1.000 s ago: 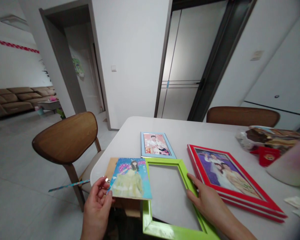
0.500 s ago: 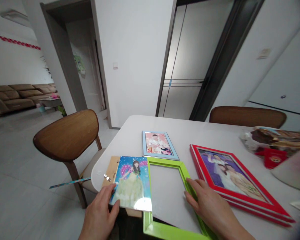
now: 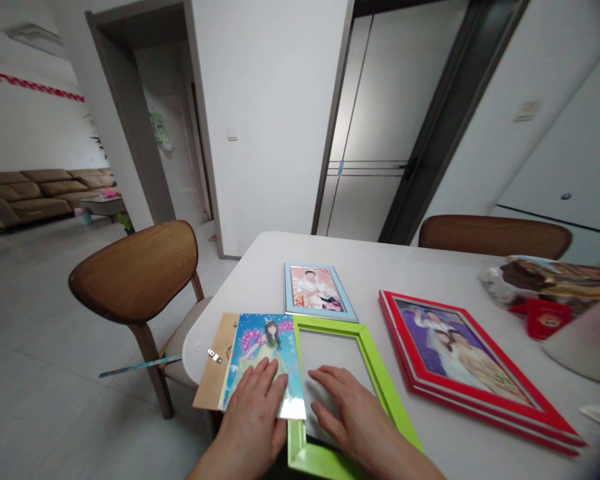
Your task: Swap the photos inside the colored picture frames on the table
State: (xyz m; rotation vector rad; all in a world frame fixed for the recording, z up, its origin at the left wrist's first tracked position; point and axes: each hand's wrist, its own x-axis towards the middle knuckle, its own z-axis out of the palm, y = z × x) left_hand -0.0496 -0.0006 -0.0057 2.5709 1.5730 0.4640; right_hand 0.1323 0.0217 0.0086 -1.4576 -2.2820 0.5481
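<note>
My left hand (image 3: pixel 257 413) lies flat with its fingers stretched over the lower half of a glossy photo print (image 3: pixel 250 340) of a figure in a pale gown on a blue background. Beneath the print, a brown backing board (image 3: pixel 213 380) with a metal clip sticks out to the left. My right hand (image 3: pixel 347 410) has its fingers apart above the opening of a green picture frame (image 3: pixel 375 363), holding nothing. The print overlaps the frame's left side. Through the frame's opening the white tabletop shows. My right hand and wrist hide part of the frame's lower right.
A light blue framed photo (image 3: pixel 317 290) lies behind the green frame. To the right are stacked red picture frames (image 3: pixel 480 360) with a photo of several people. Farther right sit a plastic bag (image 3: pixel 545 273) and a red packet (image 3: pixel 547 319). A wooden chair (image 3: pixel 135 273) stands left of the table (image 3: pixel 265 267).
My left hand has moved from the print's left edge onto its face. My right hand has left the frame's right side and shifted left over the opening.
</note>
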